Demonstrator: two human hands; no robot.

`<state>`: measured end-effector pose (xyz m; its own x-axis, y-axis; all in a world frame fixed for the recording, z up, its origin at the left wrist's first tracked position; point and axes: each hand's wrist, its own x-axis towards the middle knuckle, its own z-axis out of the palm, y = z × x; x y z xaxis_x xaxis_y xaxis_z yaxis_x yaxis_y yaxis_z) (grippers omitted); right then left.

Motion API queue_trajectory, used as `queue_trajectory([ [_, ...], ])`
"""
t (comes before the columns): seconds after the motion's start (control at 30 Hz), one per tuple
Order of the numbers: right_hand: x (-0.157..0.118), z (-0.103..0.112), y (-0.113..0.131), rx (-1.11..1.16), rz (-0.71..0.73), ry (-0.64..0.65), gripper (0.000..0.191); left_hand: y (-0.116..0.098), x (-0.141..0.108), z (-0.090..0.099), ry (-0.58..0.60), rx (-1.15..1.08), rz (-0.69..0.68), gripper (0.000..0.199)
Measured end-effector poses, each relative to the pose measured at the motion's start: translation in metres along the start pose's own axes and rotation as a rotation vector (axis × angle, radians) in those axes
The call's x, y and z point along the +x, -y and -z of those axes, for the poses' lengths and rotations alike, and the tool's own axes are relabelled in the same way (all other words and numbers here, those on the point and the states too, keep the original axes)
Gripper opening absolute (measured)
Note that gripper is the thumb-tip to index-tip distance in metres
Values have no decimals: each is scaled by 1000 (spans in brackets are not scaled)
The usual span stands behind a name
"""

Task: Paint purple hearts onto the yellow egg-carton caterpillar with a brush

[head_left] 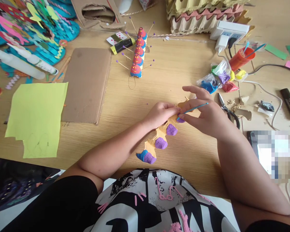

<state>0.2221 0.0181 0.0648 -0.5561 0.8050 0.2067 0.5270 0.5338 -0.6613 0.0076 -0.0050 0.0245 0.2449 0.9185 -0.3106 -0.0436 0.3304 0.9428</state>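
A strip cut from a yellowish egg carton [161, 131] lies at a slant over the near middle of the table. Purple clay [161, 143] covers the tops of its cups, and blue clay [141, 155] sits on the near end. My left hand [162, 113] is closed around the far part of the strip. Pinched between my right thumb and fingers is a thin blue modelling tool [195, 107]; its tip touches a purple lump near the far end. My right hand [206, 116] hides part of that end.
A finished-looking caterpillar [138, 58] with red faces and pins stands beyond my hands. Cardboard [85, 83] and yellow paper [38, 119] lie left. On the right are scissors [228, 111], bagged clay [209, 86], a red cup [241, 59], cables and a phone [255, 145].
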Motion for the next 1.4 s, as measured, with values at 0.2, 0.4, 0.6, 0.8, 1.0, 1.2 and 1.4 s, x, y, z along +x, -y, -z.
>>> queue_trajectory([
  [0.2,0,0,3,0,-29,20,7,2,0,0,19,-23,-19,36],
  [0.4,1,0,7,30,-73,35,5,-1,0,-1,-8,-17,17,39],
  [0.6,-1,-5,3,53,-54,18,6,-2,-1,-2,-7,17,31,47],
  [0.8,-1,-7,2,90,-35,-4,8,-2,-2,-1,-6,18,40,41],
  [1.0,3,-1,0,478,-113,-125,16,7,3,0,-29,-99,13,42],
  [1.2,6,-8,-9,731,-269,-544,29,6,4,-3,-101,-251,-35,46],
  [1.4,11,-31,-25,864,-331,-686,34,0,5,-3,-121,-453,-48,54],
])
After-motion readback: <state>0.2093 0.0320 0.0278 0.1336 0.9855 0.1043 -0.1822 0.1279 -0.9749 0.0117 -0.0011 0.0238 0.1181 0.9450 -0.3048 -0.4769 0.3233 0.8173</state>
